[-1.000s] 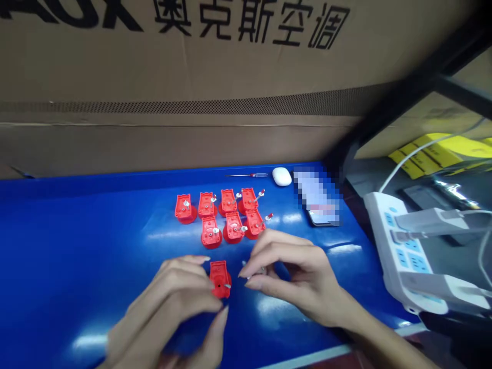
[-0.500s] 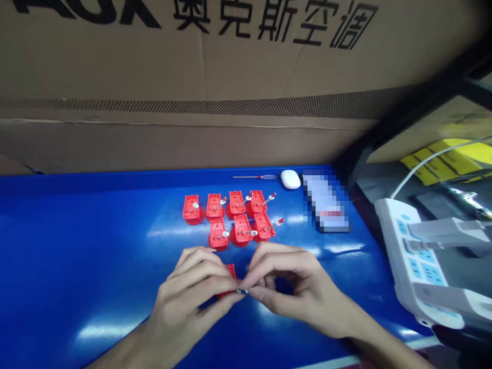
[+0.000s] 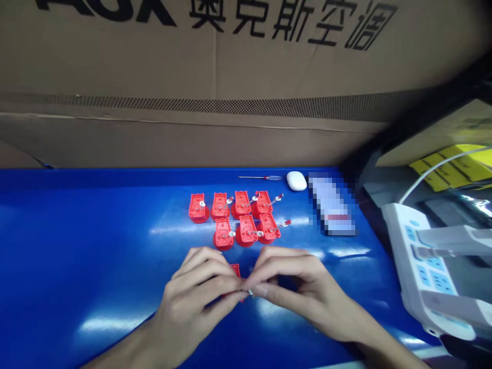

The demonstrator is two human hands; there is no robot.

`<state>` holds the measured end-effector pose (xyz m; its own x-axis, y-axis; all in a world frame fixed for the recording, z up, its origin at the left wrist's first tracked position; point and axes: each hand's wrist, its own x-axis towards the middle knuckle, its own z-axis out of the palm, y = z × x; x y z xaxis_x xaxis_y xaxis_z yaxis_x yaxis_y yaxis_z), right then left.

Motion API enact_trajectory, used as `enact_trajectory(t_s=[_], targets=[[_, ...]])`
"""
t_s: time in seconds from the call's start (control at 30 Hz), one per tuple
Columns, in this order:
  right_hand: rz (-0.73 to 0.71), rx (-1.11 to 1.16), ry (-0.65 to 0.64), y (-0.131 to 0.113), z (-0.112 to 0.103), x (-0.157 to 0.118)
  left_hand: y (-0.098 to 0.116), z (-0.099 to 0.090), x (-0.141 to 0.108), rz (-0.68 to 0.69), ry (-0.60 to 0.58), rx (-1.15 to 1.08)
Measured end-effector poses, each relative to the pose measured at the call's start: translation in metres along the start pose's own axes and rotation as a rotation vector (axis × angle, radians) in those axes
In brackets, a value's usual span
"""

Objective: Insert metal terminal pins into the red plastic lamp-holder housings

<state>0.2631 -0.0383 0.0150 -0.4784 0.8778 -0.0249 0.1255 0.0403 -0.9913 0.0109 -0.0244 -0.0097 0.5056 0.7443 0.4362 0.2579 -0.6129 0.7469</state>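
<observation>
My left hand (image 3: 203,294) and my right hand (image 3: 295,289) meet fingertip to fingertip, both closed in a pinch. Between the fingertips shows a small white part (image 3: 250,292), mostly covered by them. Just behind my left fingers a red plastic piece (image 3: 236,269) is partly hidden. Beyond the hands, several red housings stand in two rows on the blue surface, among them a far-left one (image 3: 197,206) and a front middle one (image 3: 246,229). Each has a thin stem with a white or red-and-white end.
Behind the housings lie a screwdriver (image 3: 271,178), a white rounded case (image 3: 296,181) and a blurred-out phone (image 3: 332,205). A white power strip (image 3: 426,271) with plugs is at the right. A large cardboard box (image 3: 154,138) stands along the back edge.
The view has shifted slightly, so the objects sit a little farther right. The fingertips have drawn closer together, and less of the small part shows between them.
</observation>
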Motion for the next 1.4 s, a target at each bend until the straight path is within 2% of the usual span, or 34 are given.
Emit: enact_trajectory(t_s=[0.37, 0.67, 0.77, 0.93, 1.07, 1.23, 1.4], targets=[[0.014, 0.018, 0.002, 0.001, 0.001, 0.0, -0.002, 0.001, 0.001, 0.059, 0.019, -0.008], [-0.132, -0.183, -0.02, -0.001, 0.001, -0.004, 0.001, 0.0, 0.0, 0.05, 0.007, 0.02], [-0.226, -0.275, -0.037, 0.002, 0.001, -0.006, 0.001, 0.001, 0.0, 0.055, 0.024, 0.021], [-0.366, -0.338, 0.032, 0.009, 0.001, -0.006, 0.0, 0.004, 0.001, 0.046, 0.027, 0.012], [-0.355, -0.255, 0.064, 0.01, 0.003, -0.003, 0.0, 0.004, 0.001, 0.05, 0.027, 0.008], [-0.31, -0.257, 0.049, 0.011, 0.007, -0.002, 0.001, 0.005, 0.0, 0.059, 0.048, 0.027], [-0.347, -0.271, 0.112, 0.015, 0.011, -0.002, 0.002, 0.006, -0.004, 0.066, 0.034, 0.027]])
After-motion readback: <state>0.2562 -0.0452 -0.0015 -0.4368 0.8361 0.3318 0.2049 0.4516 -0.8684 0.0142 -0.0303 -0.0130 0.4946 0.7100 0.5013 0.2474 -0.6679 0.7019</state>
